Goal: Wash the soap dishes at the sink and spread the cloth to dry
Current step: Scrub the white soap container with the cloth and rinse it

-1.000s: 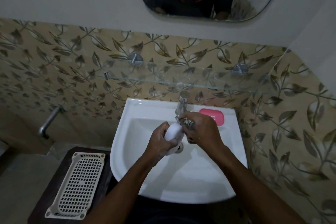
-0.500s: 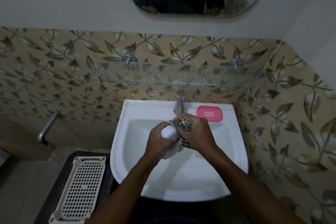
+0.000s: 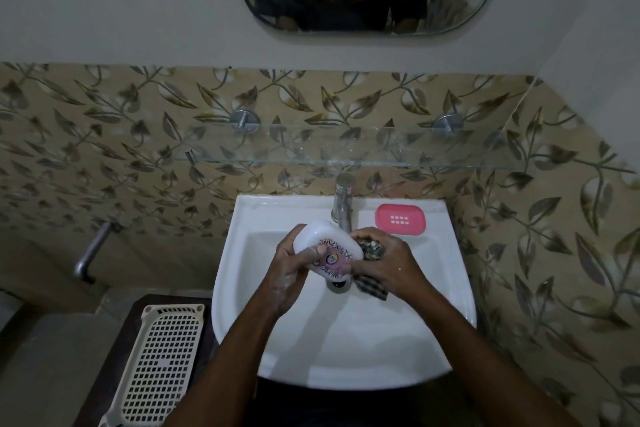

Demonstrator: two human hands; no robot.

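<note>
Over the white sink (image 3: 346, 350), my left hand (image 3: 289, 270) grips a white soap dish (image 3: 325, 243) that has a pink patterned label facing up. My right hand (image 3: 388, 263) is closed on a bunched dark checked cloth (image 3: 372, 248), which touches the dish's right end; a corner of the cloth hangs below the hand. Both hands look soapy. A pink soap dish (image 3: 400, 219) lies on the sink rim to the right of the tap (image 3: 342, 203). The drain sits just under the white dish.
A cream perforated plastic tray (image 3: 162, 364) rests on a dark stand left of the sink. A glass shelf (image 3: 346, 156) runs across the leaf-patterned tiles above the tap. A metal pipe (image 3: 91, 253) sticks out of the wall at left. A mirror hangs above.
The white dish has been turned in my left hand, so its labelled face now shows. The cloth has shifted from the dish's top to its right end. The view has tilted slightly.
</note>
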